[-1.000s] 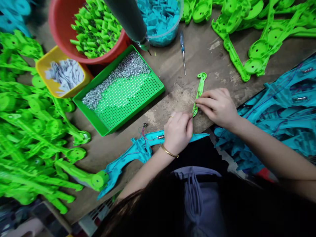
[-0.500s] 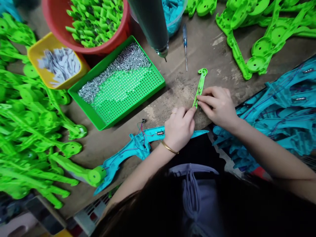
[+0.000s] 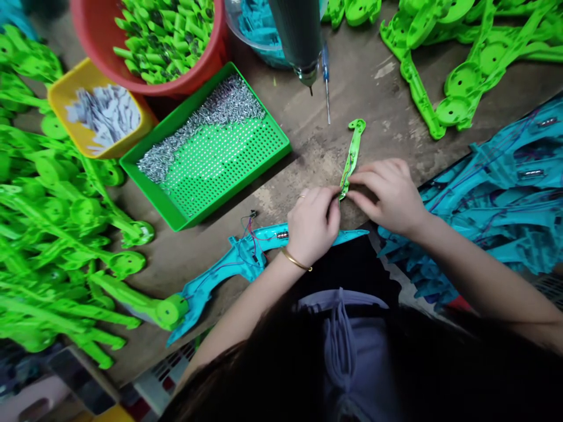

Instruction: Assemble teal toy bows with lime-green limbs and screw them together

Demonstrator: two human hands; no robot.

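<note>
A slim green plastic piece (image 3: 353, 149) with a hooked round far end lies on the table, with small dark parts along its channel. My left hand (image 3: 313, 220), wearing a ring and a bracelet, pinches its near end. My right hand (image 3: 389, 190) is curled at the piece's right side, thumb and forefinger at its edge; anything tiny between these fingertips is hidden. Under my left hand lies a long curved blue plastic half-shell (image 3: 220, 269) with thin wires and a metal spring-like part. A hanging electric screwdriver (image 3: 301, 41) points down beyond my hands.
A green perforated tray (image 3: 220, 181) holds many screws. Behind it stand a red tub (image 3: 83, 35), a yellow box (image 3: 57, 105) and a clear bowl (image 3: 255, 44) of blue parts. A hand screwdriver (image 3: 326, 76) lies farther back. Green shells (image 3: 65, 234) and blue shells (image 3: 484, 205) are heaped at the sides.
The hanging electric screwdriver has swung right, partly over the hand screwdriver. My right thumb and forefinger have spread slightly at the green piece. The whole view has shifted a little.
</note>
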